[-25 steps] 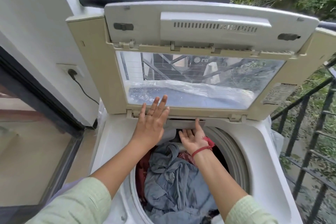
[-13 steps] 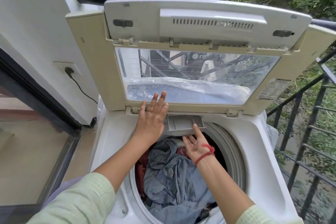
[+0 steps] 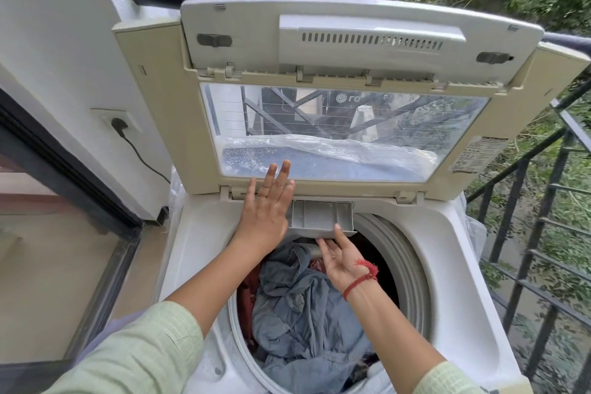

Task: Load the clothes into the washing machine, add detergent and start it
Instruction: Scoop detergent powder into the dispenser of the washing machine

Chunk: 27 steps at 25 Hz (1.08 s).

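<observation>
1 right hand [image 3: 343, 260] — fingertips hidden under drawer [image 3: 321, 217].

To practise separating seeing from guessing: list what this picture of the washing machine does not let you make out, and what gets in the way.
- Head view: fingertips of the right hand, hidden under the detergent drawer it holds.
- Head view: clothes deeper in the drum, covered by the grey-blue garment.
- Head view: the sticker on the lid, print too small.
- Head view: whatever lies behind the lid, veiled by the plastic sheet.
</observation>
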### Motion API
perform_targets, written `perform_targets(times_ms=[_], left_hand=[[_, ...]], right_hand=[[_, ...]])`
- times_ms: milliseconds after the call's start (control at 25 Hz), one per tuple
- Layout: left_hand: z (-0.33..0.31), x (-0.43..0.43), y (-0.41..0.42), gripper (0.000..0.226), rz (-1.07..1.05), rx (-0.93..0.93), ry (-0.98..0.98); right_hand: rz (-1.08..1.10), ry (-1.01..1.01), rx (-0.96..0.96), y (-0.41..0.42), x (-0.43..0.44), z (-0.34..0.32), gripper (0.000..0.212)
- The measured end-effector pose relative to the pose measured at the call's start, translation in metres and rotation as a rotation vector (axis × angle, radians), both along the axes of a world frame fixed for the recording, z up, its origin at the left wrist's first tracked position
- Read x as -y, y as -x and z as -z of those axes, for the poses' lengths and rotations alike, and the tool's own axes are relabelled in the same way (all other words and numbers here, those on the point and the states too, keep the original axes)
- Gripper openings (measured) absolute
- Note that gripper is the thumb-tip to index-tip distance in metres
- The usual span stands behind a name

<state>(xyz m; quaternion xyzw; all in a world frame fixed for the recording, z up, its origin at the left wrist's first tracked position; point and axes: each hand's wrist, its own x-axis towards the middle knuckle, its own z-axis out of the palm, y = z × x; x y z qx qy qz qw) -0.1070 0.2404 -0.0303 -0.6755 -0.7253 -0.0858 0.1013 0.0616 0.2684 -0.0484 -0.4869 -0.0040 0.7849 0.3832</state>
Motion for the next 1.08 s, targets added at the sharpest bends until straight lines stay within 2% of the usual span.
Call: perform_targets(times_ms=[40,120,240,280,440,520,680,880,1080], left_hand=[[-0.001,0.000,0.000,0.082,-0.007,-0.003,0.016],[-0.004,0.001,-0.001,0.081,-0.014,-0.026,0.081],[-0.019,0.006,-0.003,0.078,-0.023,-0.045,0.244],[-0.024,0.011,-0.004,0.079,-0.027,-0.011,0.276],[-0.037,0.041,-0.009,0.085,-0.026,0.244,0.293],[-0.040,0.061,-0.013,0.084,-0.022,0.332,0.241],[-0.049,0.113,-0.018,0.068,-0.060,0.539,0.043],[-0.066,0.235,-0.040,0.048,-0.328,0.758,-0.381],[-0.067,0.378,-0.092,0.053,-0.697,0.709,-0.574]], right_hand=[[-0.029,-0.002,0.021,-0.002,0.000,0.000,0.021],[-0.177,0.006,0.129,-0.008,0.003,0.002,0.051],[-0.366,-0.089,0.411,-0.012,0.015,0.007,0.089],[-0.380,-0.142,0.494,-0.016,0.020,0.009,0.092],[-0.390,-0.534,0.774,-0.035,0.064,-0.027,0.037],[-0.427,-0.750,0.889,-0.048,0.088,-0.044,0.025],[-0.580,-1.083,0.961,-0.048,0.129,-0.073,0.012],[-0.625,-1.514,0.880,-0.029,0.186,-0.089,0.008],[-0.719,-1.653,0.597,-0.030,0.263,-0.099,0.009]])
